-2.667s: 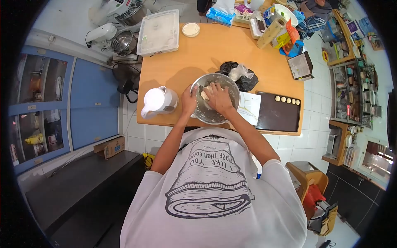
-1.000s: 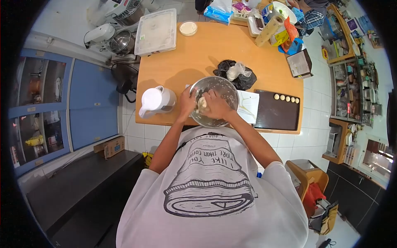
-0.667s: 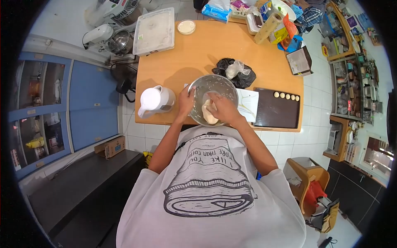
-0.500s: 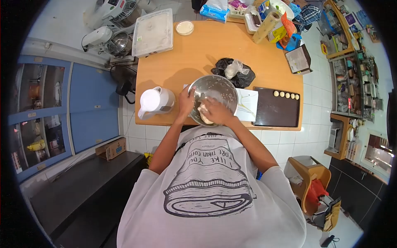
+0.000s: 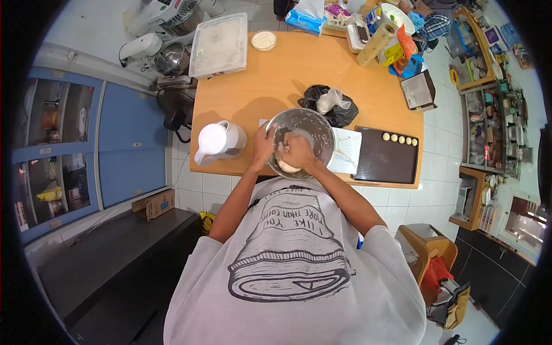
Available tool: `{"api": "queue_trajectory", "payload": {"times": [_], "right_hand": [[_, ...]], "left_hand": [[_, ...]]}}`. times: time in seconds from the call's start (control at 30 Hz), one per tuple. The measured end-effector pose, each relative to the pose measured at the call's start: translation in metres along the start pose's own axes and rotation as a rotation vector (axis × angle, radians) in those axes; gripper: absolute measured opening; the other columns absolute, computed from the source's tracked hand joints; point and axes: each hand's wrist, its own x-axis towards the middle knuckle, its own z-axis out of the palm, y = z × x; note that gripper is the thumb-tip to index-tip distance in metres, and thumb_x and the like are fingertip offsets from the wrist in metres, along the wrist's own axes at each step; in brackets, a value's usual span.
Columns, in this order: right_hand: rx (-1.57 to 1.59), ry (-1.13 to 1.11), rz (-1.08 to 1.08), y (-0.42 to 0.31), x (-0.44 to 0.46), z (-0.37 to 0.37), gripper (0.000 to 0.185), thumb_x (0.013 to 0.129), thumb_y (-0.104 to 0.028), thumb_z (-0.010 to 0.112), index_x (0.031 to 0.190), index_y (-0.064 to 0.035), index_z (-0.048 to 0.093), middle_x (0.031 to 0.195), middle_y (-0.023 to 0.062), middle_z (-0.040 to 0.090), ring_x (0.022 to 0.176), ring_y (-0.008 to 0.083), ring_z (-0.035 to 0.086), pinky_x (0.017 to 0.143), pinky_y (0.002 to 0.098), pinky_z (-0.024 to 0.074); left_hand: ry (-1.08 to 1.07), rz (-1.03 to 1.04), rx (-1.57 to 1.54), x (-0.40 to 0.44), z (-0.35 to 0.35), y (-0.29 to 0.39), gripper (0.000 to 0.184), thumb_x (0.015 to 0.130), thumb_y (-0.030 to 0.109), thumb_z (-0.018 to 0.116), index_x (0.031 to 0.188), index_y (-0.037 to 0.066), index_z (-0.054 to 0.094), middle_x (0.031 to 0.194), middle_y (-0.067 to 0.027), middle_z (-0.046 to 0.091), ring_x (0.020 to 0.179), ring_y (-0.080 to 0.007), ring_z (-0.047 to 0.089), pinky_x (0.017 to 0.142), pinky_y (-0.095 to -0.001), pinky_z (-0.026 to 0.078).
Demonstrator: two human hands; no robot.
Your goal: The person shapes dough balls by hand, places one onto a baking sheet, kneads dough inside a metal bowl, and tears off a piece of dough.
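Observation:
A steel mixing bowl (image 5: 325, 127) stands at the near edge of the table, its inner wall smeared with pale bits. My left hand (image 5: 264, 146) is closed over the bowl's left rim. Inside the bowl, my right hand (image 5: 298, 151) is curled, its fingers at a lump of pale dough (image 5: 289, 167). Part of the dough is hidden under that hand. Left of the bowl is a white pitcher (image 5: 221, 141) with a handle. On the right, a dark baking tray (image 5: 385, 158) carries several small round dough balls (image 5: 401, 140) along its far side.
A white marbled board (image 5: 347, 150) lies between bowl and tray. Behind the bowl sits a black plastic bag (image 5: 345, 115) with a clear bag on it. A lidded plastic box (image 5: 218, 49), a small round tub (image 5: 263, 40) and a wrap roll (image 5: 376, 45) stand farther back.
My right hand has gone from fingers spread over the dough to a more curled fist. My left hand stays on the rim. The whole view has shifted slightly.

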Motion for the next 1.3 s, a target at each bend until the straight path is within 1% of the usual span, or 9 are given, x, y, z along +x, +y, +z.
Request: {"api": "queue_trajectory", "payload": {"times": [0.07,0.17,0.37,0.47,0.57,0.67,0.9,1.13,1.3], "right_hand": [[-0.024,0.026,0.040,0.002,0.007,-0.001,0.022,0.085,-0.021,0.070,0.078,-0.0005,0.067,0.077,0.0237,0.069,0.075,0.0471,0.068,0.074,0.0543,0.0551],[-0.090,0.030,0.003,0.015,0.009,-0.006,0.025,0.086,-0.023,0.067,0.077,-0.0008,0.071,0.079,0.0253,0.072,0.075,0.0453,0.071,0.073,0.0530,0.0583],[-0.112,0.335,-0.309,-0.022,-0.005,-0.052,0.020,0.084,-0.018,0.075,0.080,-0.0006,0.067,0.073,0.0181,0.069,0.066,0.0386,0.068,0.065,0.0482,0.0553],[-0.082,0.237,-0.332,-0.023,-0.020,-0.065,0.022,0.091,-0.025,0.074,0.089,-0.0030,0.069,0.084,0.0158,0.072,0.074,0.0375,0.071,0.067,0.0485,0.0573],[0.126,0.219,-0.123,-0.023,-0.034,-0.074,0.023,0.091,-0.025,0.074,0.095,-0.0023,0.070,0.085,0.0152,0.072,0.080,0.0362,0.072,0.073,0.0470,0.0577],[0.181,0.199,0.057,-0.027,-0.024,-0.096,0.027,0.093,-0.023,0.073,0.107,-0.0012,0.070,0.101,0.0196,0.074,0.095,0.0374,0.073,0.084,0.0484,0.0574],[-0.241,0.079,-0.149,-0.005,0.002,-0.047,0.048,0.095,-0.032,0.068,0.133,-0.0034,0.061,0.145,0.0253,0.057,0.129,0.0437,0.057,0.112,0.0569,0.0427],[-0.247,-0.071,0.107,-0.018,0.015,-0.054,0.038,0.096,-0.035,0.068,0.119,-0.0041,0.069,0.140,0.0210,0.058,0.132,0.0377,0.053,0.098,0.0542,0.0447],[-0.234,0.016,-0.106,-0.006,-0.009,-0.031,0.037,0.099,-0.038,0.065,0.112,-0.0050,0.072,0.121,0.0236,0.067,0.117,0.0395,0.065,0.096,0.0540,0.0505]], "left_hand": [[0.011,0.009,0.009,-0.002,0.002,-0.001,0.031,0.107,0.023,0.058,0.119,-0.003,0.069,0.100,-0.0256,0.074,0.092,-0.0379,0.072,0.082,-0.0437,0.053],[0.024,0.009,0.043,-0.006,0.001,0.003,0.031,0.107,0.023,0.058,0.120,-0.003,0.069,0.099,-0.0255,0.074,0.089,-0.0371,0.072,0.081,-0.0442,0.053],[0.012,-0.007,0.043,-0.006,0.002,0.005,0.030,0.108,0.024,0.057,0.120,-0.002,0.069,0.098,-0.0248,0.074,0.089,-0.0362,0.072,0.080,-0.0435,0.053],[0.014,0.003,0.030,-0.005,0.004,-0.002,0.031,0.109,0.024,0.057,0.121,-0.001,0.069,0.099,-0.0245,0.074,0.090,-0.0357,0.072,0.081,-0.0432,0.053],[0.023,-0.006,0.026,-0.004,0.005,-0.004,0.031,0.109,0.024,0.057,0.121,-0.002,0.069,0.100,-0.0243,0.074,0.091,-0.0355,0.072,0.082,-0.0430,0.053],[0.041,-0.013,0.029,-0.005,0.004,0.006,0.030,0.108,0.023,0.058,0.121,-0.002,0.069,0.101,-0.0245,0.074,0.092,-0.0358,0.072,0.083,-0.0429,0.053],[0.015,-0.051,0.026,-0.004,0.003,0.006,0.032,0.108,0.025,0.058,0.122,-0.002,0.070,0.104,-0.0255,0.075,0.096,-0.0381,0.073,0.086,-0.0428,0.054],[0.037,-0.001,0.010,0.001,0.007,-0.009,0.033,0.107,0.024,0.059,0.123,-0.003,0.069,0.105,-0.0262,0.075,0.098,-0.0399,0.073,0.086,-0.0442,0.055],[0.004,-0.021,0.009,0.006,0.011,-0.020,0.033,0.106,0.023,0.060,0.123,-0.004,0.069,0.108,-0.0269,0.075,0.100,-0.0406,0.073,0.088,-0.0447,0.054]]}}
